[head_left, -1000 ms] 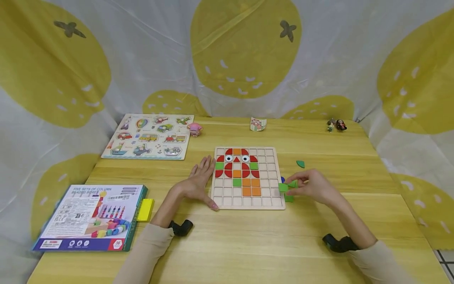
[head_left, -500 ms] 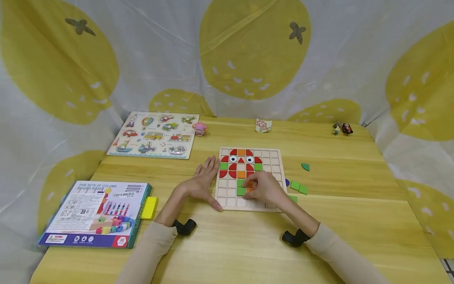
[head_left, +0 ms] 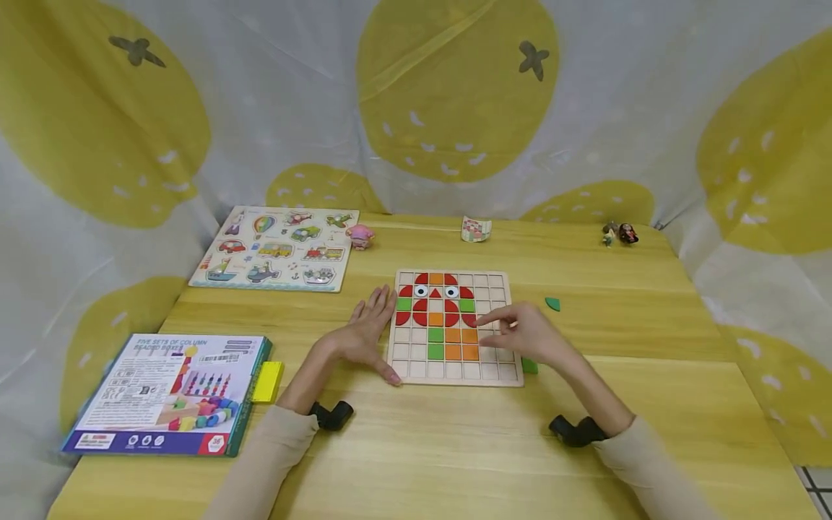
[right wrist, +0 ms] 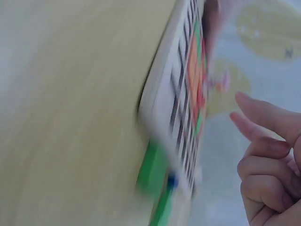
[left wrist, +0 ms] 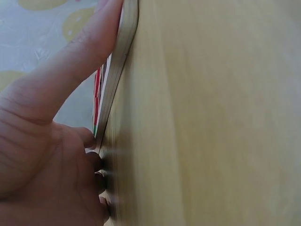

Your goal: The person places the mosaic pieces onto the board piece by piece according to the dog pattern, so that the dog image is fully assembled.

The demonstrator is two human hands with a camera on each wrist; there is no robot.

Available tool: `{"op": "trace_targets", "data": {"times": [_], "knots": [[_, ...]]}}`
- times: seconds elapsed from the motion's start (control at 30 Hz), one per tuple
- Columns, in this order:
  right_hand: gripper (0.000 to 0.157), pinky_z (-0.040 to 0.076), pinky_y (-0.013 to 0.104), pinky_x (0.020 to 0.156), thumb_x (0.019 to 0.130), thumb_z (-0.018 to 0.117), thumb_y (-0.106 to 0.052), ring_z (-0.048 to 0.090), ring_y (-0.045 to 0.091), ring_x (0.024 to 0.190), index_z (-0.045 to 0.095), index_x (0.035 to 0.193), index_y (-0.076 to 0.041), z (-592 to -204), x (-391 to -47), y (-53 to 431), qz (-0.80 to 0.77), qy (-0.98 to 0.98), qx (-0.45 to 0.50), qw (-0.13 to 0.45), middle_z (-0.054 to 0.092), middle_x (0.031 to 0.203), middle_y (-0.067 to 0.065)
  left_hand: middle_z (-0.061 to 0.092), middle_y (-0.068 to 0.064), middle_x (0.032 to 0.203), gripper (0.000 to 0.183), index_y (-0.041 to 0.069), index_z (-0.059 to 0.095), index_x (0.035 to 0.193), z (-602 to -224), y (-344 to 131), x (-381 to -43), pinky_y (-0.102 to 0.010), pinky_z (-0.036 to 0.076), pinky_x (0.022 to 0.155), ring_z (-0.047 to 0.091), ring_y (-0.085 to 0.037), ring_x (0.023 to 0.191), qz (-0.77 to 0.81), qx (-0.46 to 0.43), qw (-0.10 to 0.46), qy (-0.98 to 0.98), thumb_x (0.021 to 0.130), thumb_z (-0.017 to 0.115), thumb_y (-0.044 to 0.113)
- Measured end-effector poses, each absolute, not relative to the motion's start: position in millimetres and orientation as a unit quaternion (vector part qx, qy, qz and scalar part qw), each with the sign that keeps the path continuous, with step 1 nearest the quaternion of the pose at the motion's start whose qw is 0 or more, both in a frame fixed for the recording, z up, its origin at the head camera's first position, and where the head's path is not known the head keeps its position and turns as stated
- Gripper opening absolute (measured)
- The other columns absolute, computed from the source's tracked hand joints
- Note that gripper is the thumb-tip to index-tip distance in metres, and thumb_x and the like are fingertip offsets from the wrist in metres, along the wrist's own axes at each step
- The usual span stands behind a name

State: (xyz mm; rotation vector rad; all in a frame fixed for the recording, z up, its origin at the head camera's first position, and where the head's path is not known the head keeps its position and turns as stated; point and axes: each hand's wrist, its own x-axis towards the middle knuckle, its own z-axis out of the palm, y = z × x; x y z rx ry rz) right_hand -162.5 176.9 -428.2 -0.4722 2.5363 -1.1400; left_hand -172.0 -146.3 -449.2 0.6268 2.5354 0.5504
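A wooden grid board [head_left: 494, 372] lies mid-table, with red rounded pieces [head_left: 420, 312], two eye pieces [head_left: 421, 291], orange squares [head_left: 470, 352] and green squares set in its cells. My left hand [head_left: 365, 336] rests along the board's left edge, thumb at the near corner and fingers stretched out. Over the right part of the board hovers my right hand [head_left: 529, 338], thumb and index finger apart with nothing between them. Beneath it in the orange rows' line, a green square [head_left: 435, 352] sits left of the orange ones. Loose green pieces [right wrist: 153, 169] and a blue piece [right wrist: 172, 181] lie by the right edge.
A dark green quarter-round piece [head_left: 552, 304] lies right of the board. Behind stand a picture puzzle [head_left: 276, 249], a pink figurine [head_left: 360, 237], a patterned card [head_left: 476, 230] and small figures [head_left: 627, 233]. A bead-set box [head_left: 169, 393] and a yellow block [head_left: 267, 382] are at left.
My right hand carried a green square from the right edge onto the board, set it left of the lower orange squares, let go and drew back rightward. The left hand stayed put.
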Motion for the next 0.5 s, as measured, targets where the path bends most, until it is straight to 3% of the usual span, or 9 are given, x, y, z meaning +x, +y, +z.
{"op": "trace_targets", "data": {"times": [0.1, 0.3, 0.5], "knots": [[0.034, 0.030, 0.022, 0.047, 0.079, 0.079, -0.021, 0.031, 0.008, 0.051, 0.072, 0.111, -0.013, -428.6, -161.1, 220.8, -0.395, 0.898, -0.122, 0.154, 0.038, 0.060, -0.003, -0.021, -0.018, 0.160, 0.152, 0.006, -0.012, 0.154, -448.9, -148.0, -170.4, -0.055, -0.007, 0.121, -0.021, -0.033, 0.149, 0.206, 0.226, 0.236, 0.923, 0.053, 0.087, 0.060], [0.050, 0.031, 0.023, 0.049, 0.075, 0.082, -0.013, 0.031, 0.007, 0.053, 0.063, 0.119, -0.001, -437.1, -155.3, 273.0, -0.407, 0.885, -0.085, 0.209, 0.035, 0.062, -0.002, -0.022, -0.017, 0.160, 0.152, 0.007, -0.013, 0.153, -449.2, -149.4, -169.1, -0.055, -0.007, 0.121, -0.021, -0.033, 0.149, 0.207, 0.225, 0.238, 0.922, 0.052, 0.087, 0.060], [0.039, 0.031, 0.022, 0.048, 0.075, 0.082, -0.015, 0.034, 0.007, 0.054, 0.066, 0.107, -0.001, -441.1, -155.3, 278.8, -0.409, 0.889, -0.066, 0.194, 0.038, 0.061, -0.002, -0.021, -0.017, 0.160, 0.152, 0.007, -0.013, 0.154, -449.1, -147.5, -171.2, -0.056, -0.007, 0.121, -0.020, -0.033, 0.149, 0.210, 0.230, 0.231, 0.922, 0.052, 0.087, 0.060]]}}
